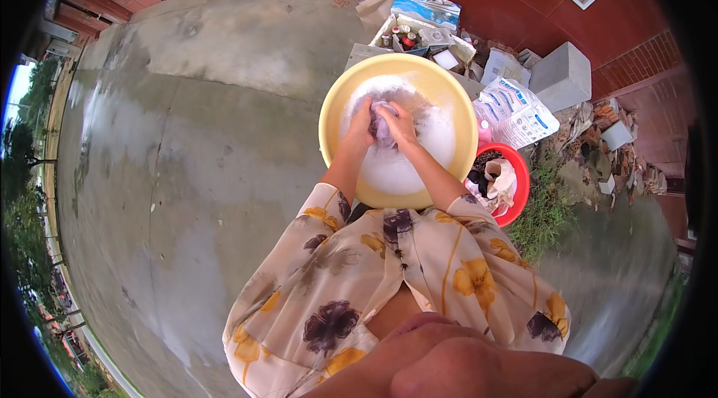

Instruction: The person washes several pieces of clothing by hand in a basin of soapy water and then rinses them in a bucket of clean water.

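Observation:
A large yellow basin (331, 95) stands before me, holding water topped with white suds (437, 145). Over its middle, both hands grip a bunched piece of pale purple cloth (383, 130). My left hand (362, 124) clasps the cloth from the left, and my right hand (399, 123) has its fingers curled around it from the right. The cloth's lower end hangs down to the foam. Part of the fabric is hidden behind my fingers.
Right of the basin, a red tub (521, 185) contains cloth items. Nearby are a pink bottle (484, 131) and a printed white plastic bag (516, 112). Behind stand a foam box (463, 47) of jars and a grey block (562, 75). Rubble (611, 140) lies farther right.

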Motion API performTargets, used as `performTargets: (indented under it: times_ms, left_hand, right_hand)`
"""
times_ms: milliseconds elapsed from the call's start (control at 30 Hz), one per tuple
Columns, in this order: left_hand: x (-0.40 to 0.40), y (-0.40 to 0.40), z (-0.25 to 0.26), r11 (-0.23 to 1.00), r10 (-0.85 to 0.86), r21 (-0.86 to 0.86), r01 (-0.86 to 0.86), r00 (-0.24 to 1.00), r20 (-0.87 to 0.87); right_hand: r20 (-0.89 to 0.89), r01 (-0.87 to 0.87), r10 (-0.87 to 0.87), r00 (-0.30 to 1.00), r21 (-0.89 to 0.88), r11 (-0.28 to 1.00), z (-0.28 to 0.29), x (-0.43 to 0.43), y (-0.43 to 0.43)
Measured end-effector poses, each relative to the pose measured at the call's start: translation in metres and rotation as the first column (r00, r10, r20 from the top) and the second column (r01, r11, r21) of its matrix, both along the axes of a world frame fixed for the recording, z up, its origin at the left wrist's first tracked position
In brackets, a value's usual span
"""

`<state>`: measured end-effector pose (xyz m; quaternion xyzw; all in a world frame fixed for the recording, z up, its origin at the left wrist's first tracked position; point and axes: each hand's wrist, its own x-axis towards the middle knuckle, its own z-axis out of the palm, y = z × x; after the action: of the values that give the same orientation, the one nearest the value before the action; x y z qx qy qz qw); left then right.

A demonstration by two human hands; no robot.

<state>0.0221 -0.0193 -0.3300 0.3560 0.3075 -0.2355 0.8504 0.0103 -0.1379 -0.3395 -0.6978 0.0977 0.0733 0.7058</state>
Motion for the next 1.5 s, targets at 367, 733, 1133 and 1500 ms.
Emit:
performTargets:
  times_ms: [367, 733, 1133, 1500]
  left_hand:
    - [-0.020, 0.004, -0.023, 0.988, 0.059, -0.155, -0.027, 0.977, 0.203]
    - [-0.016, -0.010, 0.041, 0.907, 0.083, 0.395, -0.147, 0.981, 0.174]
    - [-0.029, -0.015, 0.054, 0.956, 0.100, 0.291, -0.026, 0.964, -0.245]
    - [-0.011, -0.023, -0.011, 0.972, 0.142, 0.159, -0.170, 0.974, 0.175]
  right_hand:
    - [0.336, 0.089, 0.110, 0.936, -0.527, 0.845, 0.061, -0.024, 0.036]
    - [0.020, -0.069, 0.100, 0.995, -0.591, 0.803, 0.056, -0.017, 0.000]
    - [0.077, -0.108, 0.171, 0.982, -0.512, 0.852, -0.027, 0.038, -0.057]
    - [0.150, 0.039, 0.057, 0.987, -0.566, 0.824, 0.033, 0.028, 0.007]
